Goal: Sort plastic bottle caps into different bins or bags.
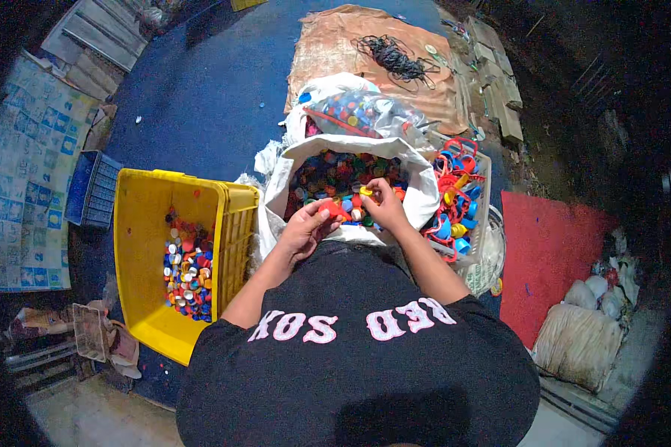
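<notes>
In front of me an open white woven sack [277, 187] holds many plastic bottle caps [346, 170] of mixed colours. My left hand [311, 226] grips a red plastic cap [332, 209] above the sack's near part. To its right, my right hand [384, 205] has a small yellow cap [366, 191] between thumb and fingers. The two hands are apart. At the left stands a yellow plastic crate [168, 177], tilted in view, with a heap of mixed caps [189, 274] inside.
A pale crate [485, 195] of red, blue and yellow plastic parts adjoins the sack's right side. Behind the sack lies a clear bag of caps [363, 112]; farther off, black cord [394, 58] rests on an orange sheet [327, 53]. A blue basket [95, 187] stands beyond the yellow crate.
</notes>
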`<act>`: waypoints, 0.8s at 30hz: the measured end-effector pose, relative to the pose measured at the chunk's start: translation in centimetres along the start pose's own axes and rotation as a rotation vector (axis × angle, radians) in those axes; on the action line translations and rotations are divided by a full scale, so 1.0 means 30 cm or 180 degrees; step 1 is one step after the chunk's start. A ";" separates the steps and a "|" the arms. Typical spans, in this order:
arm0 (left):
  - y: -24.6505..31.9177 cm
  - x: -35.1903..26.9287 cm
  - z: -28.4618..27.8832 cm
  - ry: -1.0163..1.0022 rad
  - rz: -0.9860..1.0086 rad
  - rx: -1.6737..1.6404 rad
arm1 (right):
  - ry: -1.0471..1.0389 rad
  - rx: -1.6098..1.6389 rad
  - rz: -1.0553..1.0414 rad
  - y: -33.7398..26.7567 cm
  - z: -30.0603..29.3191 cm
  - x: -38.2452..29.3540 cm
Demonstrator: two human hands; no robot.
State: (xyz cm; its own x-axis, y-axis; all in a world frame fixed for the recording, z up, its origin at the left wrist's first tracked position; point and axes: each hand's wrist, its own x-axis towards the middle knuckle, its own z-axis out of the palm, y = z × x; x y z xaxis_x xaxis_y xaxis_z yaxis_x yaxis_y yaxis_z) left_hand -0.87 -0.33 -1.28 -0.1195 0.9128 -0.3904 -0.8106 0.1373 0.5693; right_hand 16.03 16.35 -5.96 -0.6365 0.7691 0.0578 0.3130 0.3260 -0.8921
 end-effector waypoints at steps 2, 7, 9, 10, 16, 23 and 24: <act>-0.005 0.005 -0.001 -0.0073 0.0088 0.0056 | -0.0104 0.0165 0.0211 -0.041 -0.007 -0.024; 0.001 -0.002 0.006 -0.0054 0.0093 0.0309 | -0.0692 0.0553 0.0006 -0.192 -0.007 -0.088; 0.003 -0.001 0.005 -0.0059 0.0137 0.0458 | -0.0714 0.0268 -0.0191 -0.222 0.005 -0.100; 0.003 -0.001 0.002 -0.0031 0.0134 0.0556 | -0.0740 -0.0016 -0.0391 -0.239 0.008 -0.104; 0.003 -0.020 0.007 -0.0019 0.0089 0.0774 | -0.1005 -0.0036 -0.0499 -0.300 -0.007 -0.118; 0.005 -0.020 -0.005 -0.0097 0.0129 0.0997 | -0.1123 0.0265 -0.0645 -0.312 0.020 -0.127; 0.007 -0.019 -0.003 -0.0105 0.0120 0.0994 | -0.1133 0.0459 -0.0534 -0.310 0.020 -0.129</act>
State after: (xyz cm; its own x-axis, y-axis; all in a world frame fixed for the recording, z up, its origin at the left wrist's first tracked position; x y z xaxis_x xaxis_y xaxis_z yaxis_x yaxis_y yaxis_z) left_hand -1.03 -0.85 -1.00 -0.1234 0.9308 -0.3440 -0.5902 0.2098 0.7795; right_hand 15.15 9.99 1.85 -0.8821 0.4656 0.0717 0.0984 0.3310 -0.9385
